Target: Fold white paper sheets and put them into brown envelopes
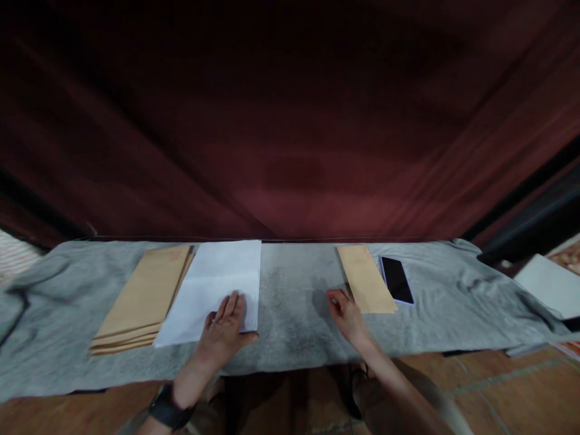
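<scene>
My left hand (225, 329) lies flat on the lower right part of a stack of white paper (217, 272), fingers stretched out and thumb at the near edge. Just left of the paper, partly beneath it, is a pile of brown envelopes (145, 293). My right hand (345, 313) is over the grey cloth, its fingers curled in; whether anything small is between them is hidden. Beside that hand, to its right, lie a few narrower brown envelopes (368, 281). A dark sliver shows between the hand and their left edge, too small to name.
A phone (397, 280) with a dark screen and pale purple edge lies right of the narrow envelopes. Grey cloth (290, 302) covers the long table. Behind it hangs a dark red curtain (290, 151). A white flat object (550, 284) sits at the far right.
</scene>
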`<state>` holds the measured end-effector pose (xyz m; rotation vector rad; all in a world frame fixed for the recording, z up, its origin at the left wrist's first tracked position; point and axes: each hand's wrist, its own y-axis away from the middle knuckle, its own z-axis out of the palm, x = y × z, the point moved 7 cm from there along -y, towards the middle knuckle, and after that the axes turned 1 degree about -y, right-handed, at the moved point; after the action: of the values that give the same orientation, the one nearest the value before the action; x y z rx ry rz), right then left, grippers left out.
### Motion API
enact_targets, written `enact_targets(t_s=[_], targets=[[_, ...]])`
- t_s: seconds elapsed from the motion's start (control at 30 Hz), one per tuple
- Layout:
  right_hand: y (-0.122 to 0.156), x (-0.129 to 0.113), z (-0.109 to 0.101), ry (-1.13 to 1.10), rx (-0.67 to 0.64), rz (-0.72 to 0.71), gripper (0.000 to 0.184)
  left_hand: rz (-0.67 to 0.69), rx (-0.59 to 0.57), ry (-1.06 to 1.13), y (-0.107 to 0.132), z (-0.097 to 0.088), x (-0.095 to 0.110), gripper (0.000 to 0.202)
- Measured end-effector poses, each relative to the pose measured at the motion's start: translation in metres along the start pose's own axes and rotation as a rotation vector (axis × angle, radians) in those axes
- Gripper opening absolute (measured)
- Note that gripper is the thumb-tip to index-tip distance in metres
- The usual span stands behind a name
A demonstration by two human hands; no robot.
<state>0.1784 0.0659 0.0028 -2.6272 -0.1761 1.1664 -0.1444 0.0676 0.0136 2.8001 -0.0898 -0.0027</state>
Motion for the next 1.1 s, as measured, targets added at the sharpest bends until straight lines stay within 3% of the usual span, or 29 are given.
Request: enact_targets(t_s=[0.2, 0.33, 0.5, 0.67, 0.77, 1.0, 1.1], targets=[[-0.003, -0.024, 0.033, 0.044, -0.140, -0.061, 0.030, 0.108, 0.059, 0.021, 0.002, -0.004, -0.007, 0.064], [-0.005, -0.029, 0.040, 0.063, -0.174, -0.069, 0.030, 0.178, 0.106, 0.101, -0.002, -0.007, -0.018, 0.056], [-0.005, -0.029, 0.043, 0.083, -0.209, -0.060, 0.029, 0.221, 0.138, 0.278, -0.008, -0.014, -0.029, 0.027], [-0.005, -0.031, 0.043, 0.092, -0.204, -0.065, 0.029, 0.148, 0.212, 0.408, -0.013, -0.022, -0.036, 0.023], [-0.006, -0.032, 0.043, 0.089, -0.203, -0.072, 0.028, 0.125, 0.199, 0.567, -0.019, -0.020, -0.040, 0.035], [-0.006, -0.035, 0.041, 0.065, -0.233, -0.065, 0.028, 0.205, -0.093, 0.983, -0.019, -0.024, -0.042, 0.040], [-0.007, -0.035, 0.041, 0.003, -0.231, -0.043, 0.026, 0.201, 0.013, 1.023, -0.015, -0.042, -0.044, 0.042]])
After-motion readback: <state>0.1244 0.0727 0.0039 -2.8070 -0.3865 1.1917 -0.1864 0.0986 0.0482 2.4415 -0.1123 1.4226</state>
